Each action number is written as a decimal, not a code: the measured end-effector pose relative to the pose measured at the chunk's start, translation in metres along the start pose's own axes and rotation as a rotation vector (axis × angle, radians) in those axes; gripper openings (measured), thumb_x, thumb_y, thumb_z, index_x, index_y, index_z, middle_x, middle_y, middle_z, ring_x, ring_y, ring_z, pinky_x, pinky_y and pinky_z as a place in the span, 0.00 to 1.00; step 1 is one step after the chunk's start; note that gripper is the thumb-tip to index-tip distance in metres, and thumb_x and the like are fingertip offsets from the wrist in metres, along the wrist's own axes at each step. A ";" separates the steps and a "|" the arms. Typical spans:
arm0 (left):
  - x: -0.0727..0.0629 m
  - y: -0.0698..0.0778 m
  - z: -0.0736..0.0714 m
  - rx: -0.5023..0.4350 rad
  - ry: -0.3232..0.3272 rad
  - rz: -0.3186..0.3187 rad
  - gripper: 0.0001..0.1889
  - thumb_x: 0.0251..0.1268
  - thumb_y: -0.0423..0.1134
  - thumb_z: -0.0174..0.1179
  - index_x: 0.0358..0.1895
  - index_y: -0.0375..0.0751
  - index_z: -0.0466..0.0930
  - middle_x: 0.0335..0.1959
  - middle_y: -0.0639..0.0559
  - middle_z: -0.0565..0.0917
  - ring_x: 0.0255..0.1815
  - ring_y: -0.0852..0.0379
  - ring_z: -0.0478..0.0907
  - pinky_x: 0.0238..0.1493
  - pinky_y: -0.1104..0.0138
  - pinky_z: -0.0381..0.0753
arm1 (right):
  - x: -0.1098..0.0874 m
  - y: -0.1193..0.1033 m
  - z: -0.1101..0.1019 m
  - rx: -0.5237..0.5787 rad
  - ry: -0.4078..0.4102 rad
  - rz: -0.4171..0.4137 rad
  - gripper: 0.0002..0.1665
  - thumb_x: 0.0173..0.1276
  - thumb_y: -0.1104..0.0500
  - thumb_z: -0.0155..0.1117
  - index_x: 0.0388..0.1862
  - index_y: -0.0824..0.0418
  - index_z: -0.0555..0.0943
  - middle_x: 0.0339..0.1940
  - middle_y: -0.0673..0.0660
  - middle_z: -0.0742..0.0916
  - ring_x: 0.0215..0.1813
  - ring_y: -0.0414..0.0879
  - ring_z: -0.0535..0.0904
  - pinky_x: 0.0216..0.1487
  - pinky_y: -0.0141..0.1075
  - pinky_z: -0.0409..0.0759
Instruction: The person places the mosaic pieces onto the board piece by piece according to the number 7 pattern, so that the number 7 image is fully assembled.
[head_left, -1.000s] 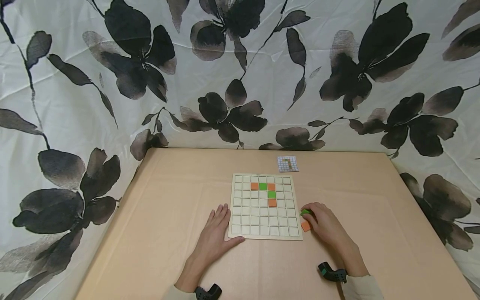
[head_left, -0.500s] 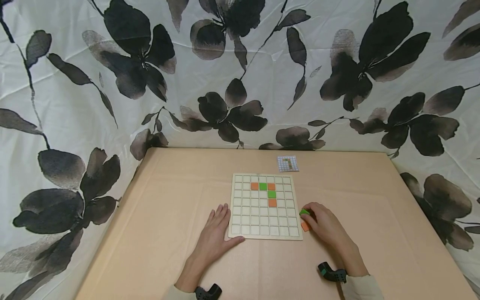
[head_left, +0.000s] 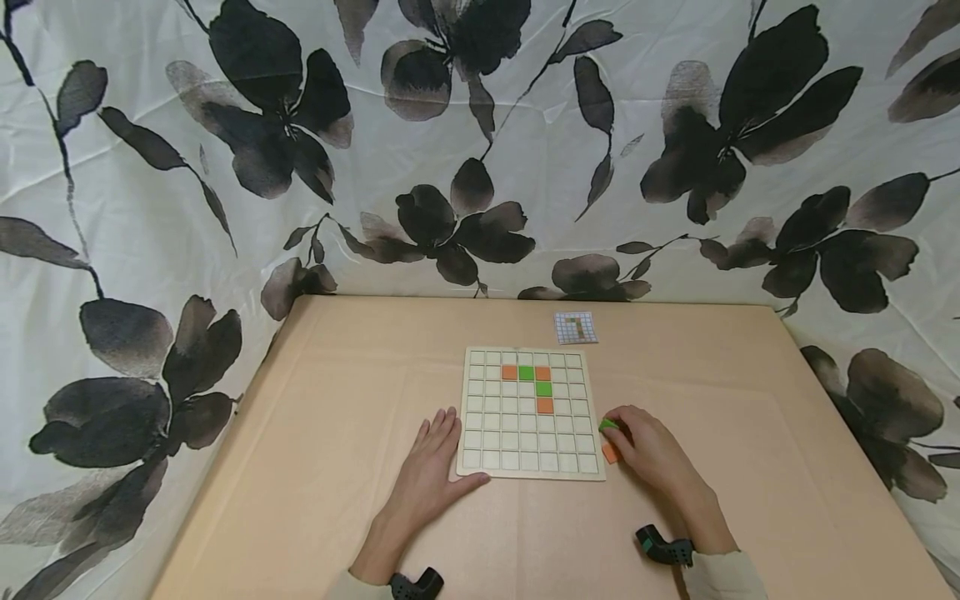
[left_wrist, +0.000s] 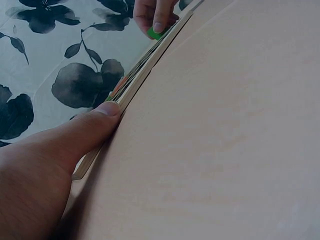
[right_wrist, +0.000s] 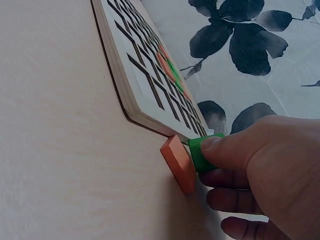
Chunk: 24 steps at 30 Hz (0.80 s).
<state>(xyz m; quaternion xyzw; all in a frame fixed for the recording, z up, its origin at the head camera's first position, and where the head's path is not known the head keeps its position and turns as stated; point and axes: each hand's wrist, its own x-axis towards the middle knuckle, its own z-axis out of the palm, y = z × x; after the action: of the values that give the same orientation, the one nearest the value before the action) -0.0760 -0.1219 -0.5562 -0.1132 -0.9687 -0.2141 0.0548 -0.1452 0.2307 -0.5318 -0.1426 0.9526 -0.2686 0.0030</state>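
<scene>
A pale wooden grid board (head_left: 498, 442) lies on the table, with orange and green square tiles set in its upper cells, such as a green tile (head_left: 543, 389) and an orange tile (head_left: 544, 406). My left hand (head_left: 429, 467) rests at the board's left side, fingers straight, its thumb on the front edge. Beside the right edge, my right hand (head_left: 656, 446) pinches a green tile (right_wrist: 201, 154) between thumb and fingers. Right by it, a loose orange tile (right_wrist: 179, 162) leans tilted against the board's edge in the right wrist view.
A small card (head_left: 576, 328) printed with a grid and a coloured pattern lies behind the board. The light wooden table (head_left: 337, 375) ends at a flower-printed cloth (head_left: 465, 100) at the back and sides.
The green tile in my right hand has tilted and shifted slightly toward the board, and the loose orange tile has tipped a little. My left hand stays where it was.
</scene>
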 end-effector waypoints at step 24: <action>0.000 -0.002 0.002 0.007 0.003 0.006 0.53 0.57 0.71 0.61 0.75 0.31 0.62 0.79 0.40 0.61 0.82 0.46 0.54 0.85 0.55 0.49 | 0.004 -0.015 -0.004 0.024 -0.014 -0.006 0.14 0.69 0.60 0.65 0.52 0.63 0.80 0.38 0.52 0.83 0.38 0.43 0.74 0.35 0.30 0.78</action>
<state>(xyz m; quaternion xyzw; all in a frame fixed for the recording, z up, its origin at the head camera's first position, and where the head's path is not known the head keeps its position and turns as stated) -0.0763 -0.1231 -0.5588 -0.1154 -0.9690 -0.2107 0.0575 -0.1454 0.2196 -0.5211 -0.1473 0.9489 -0.2790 0.0106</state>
